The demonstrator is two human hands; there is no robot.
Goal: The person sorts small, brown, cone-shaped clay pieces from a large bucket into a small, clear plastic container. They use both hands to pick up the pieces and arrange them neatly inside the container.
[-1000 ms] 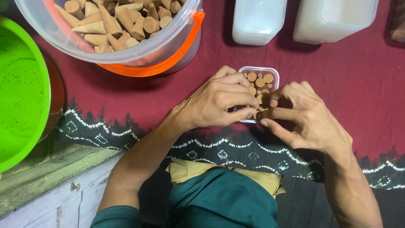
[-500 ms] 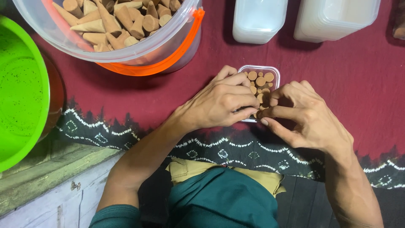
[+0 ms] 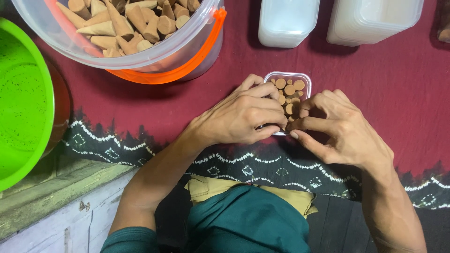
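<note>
**Two hands closed over a small clear box of brown cones**

Much of the small clear plastic box (image 3: pixel 294 82) is hidden: the left hand (image 3: pixel 243 115) covers its left and near edge, the right hand (image 3: pixel 344 129) its right near corner, so only the far end shows. Whatever sits between the fingertips is too shaded to make out. The box lies on the maroon cloth (image 3: pixel 384 79) over the surface, its long axis running away from the person, rounded corners at the far end. Inside stand brown cones (image 3: pixel 289 91), matte and clay-like, showing round flat bases upward. The left grip is pressed together at the box's near rim; the right grip pinches thumb to forefinger just beside it, what it holds I cannot tell.

Top left, a clear bucket (image 3: pixel 140 56) with an orange handle, cut off by the frame, holds larger tan cones lying every way. A green basin (image 3: pixel 23 103) is cut off at left; two frosted white containers (image 3: pixel 288 21) are cropped at the top.
</note>
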